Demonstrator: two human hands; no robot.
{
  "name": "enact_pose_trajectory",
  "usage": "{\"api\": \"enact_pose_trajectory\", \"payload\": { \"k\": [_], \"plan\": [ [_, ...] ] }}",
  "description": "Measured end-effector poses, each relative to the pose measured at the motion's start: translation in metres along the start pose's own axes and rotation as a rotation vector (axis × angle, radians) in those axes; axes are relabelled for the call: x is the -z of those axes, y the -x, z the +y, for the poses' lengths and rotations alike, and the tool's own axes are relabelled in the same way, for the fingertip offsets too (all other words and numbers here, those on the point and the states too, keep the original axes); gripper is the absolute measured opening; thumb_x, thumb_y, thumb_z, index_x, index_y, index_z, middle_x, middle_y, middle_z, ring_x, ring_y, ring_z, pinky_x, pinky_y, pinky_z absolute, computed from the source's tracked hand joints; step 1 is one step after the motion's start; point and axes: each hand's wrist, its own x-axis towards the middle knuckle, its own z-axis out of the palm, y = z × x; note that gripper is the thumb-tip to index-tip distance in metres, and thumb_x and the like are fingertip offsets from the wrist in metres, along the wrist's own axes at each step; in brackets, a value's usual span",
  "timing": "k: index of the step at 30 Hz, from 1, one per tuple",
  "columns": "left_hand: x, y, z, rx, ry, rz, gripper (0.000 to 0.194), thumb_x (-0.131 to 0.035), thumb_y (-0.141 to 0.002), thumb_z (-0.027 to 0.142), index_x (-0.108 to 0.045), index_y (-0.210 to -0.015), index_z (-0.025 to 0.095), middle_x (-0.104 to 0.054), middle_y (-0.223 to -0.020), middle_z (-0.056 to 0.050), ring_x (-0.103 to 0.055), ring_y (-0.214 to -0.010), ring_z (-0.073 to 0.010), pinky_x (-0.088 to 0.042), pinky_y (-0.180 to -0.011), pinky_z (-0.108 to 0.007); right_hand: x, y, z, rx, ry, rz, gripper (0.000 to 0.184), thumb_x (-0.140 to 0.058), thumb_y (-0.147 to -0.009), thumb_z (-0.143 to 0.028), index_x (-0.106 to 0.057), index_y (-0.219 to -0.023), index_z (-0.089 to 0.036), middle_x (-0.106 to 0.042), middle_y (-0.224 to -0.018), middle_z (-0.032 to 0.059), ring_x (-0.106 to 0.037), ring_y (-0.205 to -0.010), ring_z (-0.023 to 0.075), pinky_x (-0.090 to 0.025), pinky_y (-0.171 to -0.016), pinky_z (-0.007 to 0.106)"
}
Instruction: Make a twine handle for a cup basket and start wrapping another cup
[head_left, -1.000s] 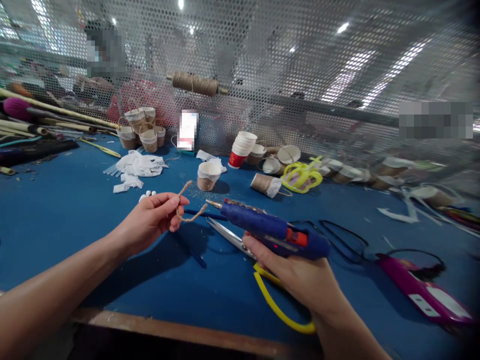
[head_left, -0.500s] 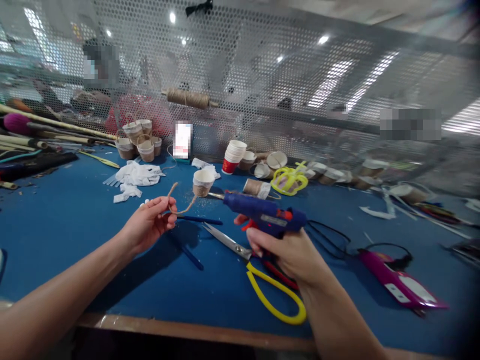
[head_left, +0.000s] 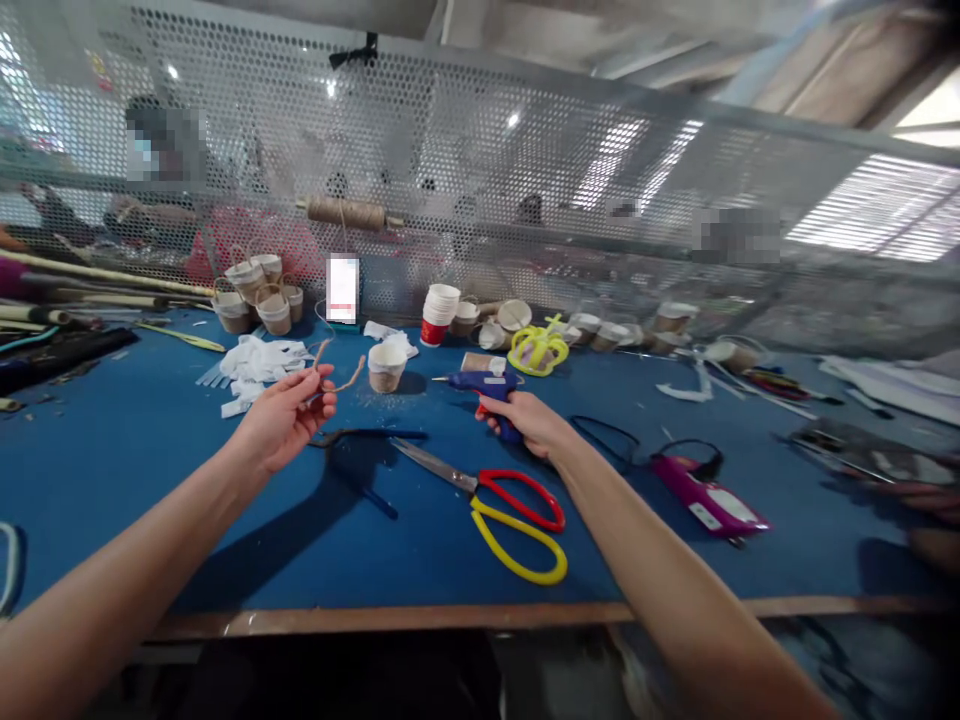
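My left hand (head_left: pixel 296 415) pinches a short piece of jute twine (head_left: pixel 352 375), whose free end curves toward a small twine-wrapped cup (head_left: pixel 386 368) with a white rim. A small gap shows between that end and the cup, which stands upright on the blue table. Right of the cup, my right hand (head_left: pixel 525 420) grips a blue hot glue gun (head_left: pixel 480 383), its nozzle pointing left at the cup but apart from it. Scissors (head_left: pixel 472 490) with one red and one yellow handle lie open between my hands. Dark-handled pliers (head_left: pixel 367 437) rest beside them.
Behind stand small twine baskets (head_left: pixel 255 295), stacked paper cups (head_left: pixel 439 312) and a lit phone (head_left: pixel 343 290). White fabric scraps (head_left: pixel 262 362) lie left, a yellow pumpkin-shaped frame (head_left: pixel 538 348) and purple device (head_left: pixel 709 495) right. A mesh partition (head_left: pixel 450 130) rises at the back.
The glue gun has drawn back to the right, away from the cup. The twine's end, earlier against the cup, is now apart from it. The camera view has shifted.
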Motion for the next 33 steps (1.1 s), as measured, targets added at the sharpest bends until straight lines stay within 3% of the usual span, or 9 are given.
{"api": "enact_pose_trajectory", "payload": {
  "k": [7,13,15,18,21,24,28,33],
  "plan": [
    [-0.017,-0.011,0.010,-0.171,-0.248,-0.126,0.017,-0.050,-0.078,0.006,-0.066,-0.080,0.010,-0.053,-0.058,0.000,-0.047,-0.045,-0.0047,-0.038,-0.042,-0.014,0.000,-0.006,0.017,0.057,0.355,0.112,0.034,-0.060,-0.069,-0.037,-0.047,-0.046,-0.017,-0.053,-0.050,0.0012,-0.048,-0.050,0.0127,-0.032,-0.046,0.023],
    [-0.038,-0.023,0.028,-0.332,-0.647,-0.194,0.014,-0.058,-0.073,0.012,-0.071,-0.077,0.014,-0.053,-0.056,0.001,-0.039,-0.045,-0.0052,-0.030,-0.042,-0.017,0.000,0.000,0.016,0.138,0.544,0.138,0.032,-0.065,-0.066,-0.031,-0.047,-0.042,-0.019,-0.049,-0.042,0.0010,-0.048,-0.046,0.0154,-0.030,-0.048,0.026],
    [-0.046,-0.027,0.037,-0.363,-0.882,-0.265,0.015,-0.058,-0.072,0.012,-0.072,-0.077,0.014,-0.053,-0.052,0.001,-0.039,-0.044,-0.0068,-0.029,-0.043,-0.019,0.005,0.004,0.001,0.195,0.579,0.164,0.027,-0.065,-0.066,-0.029,-0.052,-0.046,-0.018,-0.053,-0.048,0.0030,-0.051,-0.051,0.0167,-0.031,-0.050,0.027],
    [-0.061,-0.036,0.051,-0.437,-1.249,-0.430,0.017,-0.058,-0.071,0.010,-0.073,-0.078,0.016,-0.060,-0.054,0.000,-0.045,-0.050,-0.0102,-0.035,-0.051,-0.021,0.012,0.010,-0.042,0.327,0.581,0.167,0.020,-0.058,-0.074,-0.033,-0.063,-0.063,-0.017,-0.062,-0.067,0.0049,-0.055,-0.064,0.0167,-0.036,-0.059,0.026],
    [-0.075,-0.049,0.058,-0.556,-1.431,-0.582,0.017,-0.058,-0.071,0.013,-0.073,-0.077,0.018,-0.067,-0.070,-0.002,-0.055,-0.065,-0.0152,-0.038,-0.063,-0.023,0.007,0.010,-0.094,0.642,0.445,0.055,0.022,-0.053,-0.079,-0.033,-0.068,-0.085,-0.017,-0.066,-0.081,0.0046,-0.058,-0.072,0.0150,-0.041,-0.065,0.025],
    [-0.086,-0.067,0.059,-0.569,-1.576,-0.643,0.016,-0.058,-0.068,0.010,-0.072,-0.071,0.018,-0.066,-0.067,-0.002,-0.055,-0.065,-0.0160,-0.036,-0.062,-0.023,-0.011,0.000,-0.128,0.855,0.522,0.016,0.016,-0.060,-0.074,-0.024,-0.069,-0.081,-0.012,-0.065,-0.078,0.0057,-0.056,-0.070,0.0141,-0.040,-0.063,0.024],
    [-0.095,-0.089,0.055,-0.642,-1.732,-0.644,0.013,-0.059,-0.066,0.011,-0.069,-0.062,0.018,-0.060,-0.058,0.000,-0.049,-0.058,-0.0146,-0.030,-0.057,-0.023,-0.035,-0.024,-0.136,0.844,0.742,0.035,0.006,-0.063,-0.069,-0.016,-0.069,-0.070,-0.014,-0.060,-0.064,0.0037,-0.052,-0.061,0.0135,-0.033,-0.054,0.025],
    [-0.089,-0.109,0.054,-0.668,-1.696,-0.601,0.010,-0.060,-0.067,0.015,-0.069,-0.070,0.018,-0.061,-0.064,-0.001,-0.050,-0.063,-0.0153,-0.031,-0.059,-0.024,-0.041,-0.049,-0.120,0.822,0.691,0.073,0.007,-0.062,-0.070,-0.015,-0.066,-0.065,-0.015,-0.057,-0.061,0.0023,-0.049,-0.057,0.0120,-0.033,-0.054,0.024]
  ]
}}
